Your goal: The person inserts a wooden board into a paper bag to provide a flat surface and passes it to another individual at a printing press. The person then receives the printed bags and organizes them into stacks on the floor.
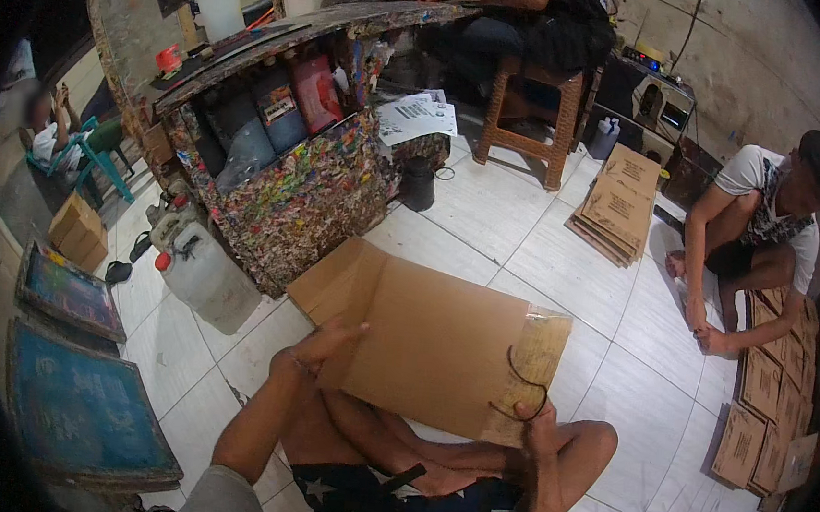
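Note:
A large brown cardboard sheet lies tilted over my crossed legs. Its left part is creased into a flap, and a yellowish strip with shiny clear film runs down its right end. From that strip a black cord curves out in a loop. My left hand grips the sheet by the lower left, close to the crease, one finger stretched over its face. At the lower right corner my right hand is closed on the sheet's edge beside the cord; its fingers underneath are hidden.
Ahead stands a paint-crusted bench, with a whitish jerrycan beside it. Blue framed screens lean at left. Flat cardboard stacks lie beyond; more cardboard sits near a crouching person. Another person sits on a brown stool.

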Tool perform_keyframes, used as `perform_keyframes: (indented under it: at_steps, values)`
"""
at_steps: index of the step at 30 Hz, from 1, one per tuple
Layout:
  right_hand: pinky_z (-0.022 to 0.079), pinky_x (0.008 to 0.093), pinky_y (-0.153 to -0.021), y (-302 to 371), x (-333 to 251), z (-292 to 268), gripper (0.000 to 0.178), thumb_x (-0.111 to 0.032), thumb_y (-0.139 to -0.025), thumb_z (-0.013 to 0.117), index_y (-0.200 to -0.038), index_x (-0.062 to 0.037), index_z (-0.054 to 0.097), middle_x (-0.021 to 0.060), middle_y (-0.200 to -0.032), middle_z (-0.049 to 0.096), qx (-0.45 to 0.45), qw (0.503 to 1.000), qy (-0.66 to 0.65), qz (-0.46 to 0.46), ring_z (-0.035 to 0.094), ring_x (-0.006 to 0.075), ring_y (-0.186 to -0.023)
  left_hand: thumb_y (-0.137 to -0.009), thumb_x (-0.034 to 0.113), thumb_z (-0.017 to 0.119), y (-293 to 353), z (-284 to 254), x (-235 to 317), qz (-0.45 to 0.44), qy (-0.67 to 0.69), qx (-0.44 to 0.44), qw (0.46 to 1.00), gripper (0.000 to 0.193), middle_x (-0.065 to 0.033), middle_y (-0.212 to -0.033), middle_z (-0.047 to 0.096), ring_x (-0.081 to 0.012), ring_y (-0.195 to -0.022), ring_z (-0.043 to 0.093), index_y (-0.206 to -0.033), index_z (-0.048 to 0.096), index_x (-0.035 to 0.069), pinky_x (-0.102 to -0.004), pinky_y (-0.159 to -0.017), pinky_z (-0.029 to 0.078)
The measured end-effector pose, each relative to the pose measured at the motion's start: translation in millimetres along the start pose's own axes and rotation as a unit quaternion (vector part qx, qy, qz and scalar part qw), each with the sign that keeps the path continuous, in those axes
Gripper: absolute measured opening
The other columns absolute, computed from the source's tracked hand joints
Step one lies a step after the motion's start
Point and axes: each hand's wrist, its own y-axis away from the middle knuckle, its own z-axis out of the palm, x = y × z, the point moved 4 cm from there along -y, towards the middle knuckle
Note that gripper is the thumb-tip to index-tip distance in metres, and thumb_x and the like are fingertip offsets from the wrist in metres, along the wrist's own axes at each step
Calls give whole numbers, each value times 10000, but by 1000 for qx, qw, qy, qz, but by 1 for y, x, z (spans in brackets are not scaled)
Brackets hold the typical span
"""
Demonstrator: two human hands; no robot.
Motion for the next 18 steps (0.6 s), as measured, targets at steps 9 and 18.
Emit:
perform_keyframes:
  at_steps: [9, 18]
  values:
    - [461, 335, -914, -8, 4, -10, 480, -124, -844, 634, -1274, 4, 465, 97, -1197, 588, -33, 990, 49, 126, 582, 188, -1055, -913, 267, 605, 12, -9, -25, -105, 150, -70, 981, 457, -116, -1177, 600, -223, -1015, 629, -1267, 481, 6, -376, -836, 541]
    - [421, 295, -663, -37, 14, 21, 414, -468, -986, 391, -1007, -61, 466, -1, -800, 468, -47, 964, 258, 47, 469, 116, -741, -868, 126, 666, 19, 3, 2, 5, 84, -17, 996, 470, -127, -1185, 586, -217, -1050, 603, -1267, 460, -11, -377, -855, 538]
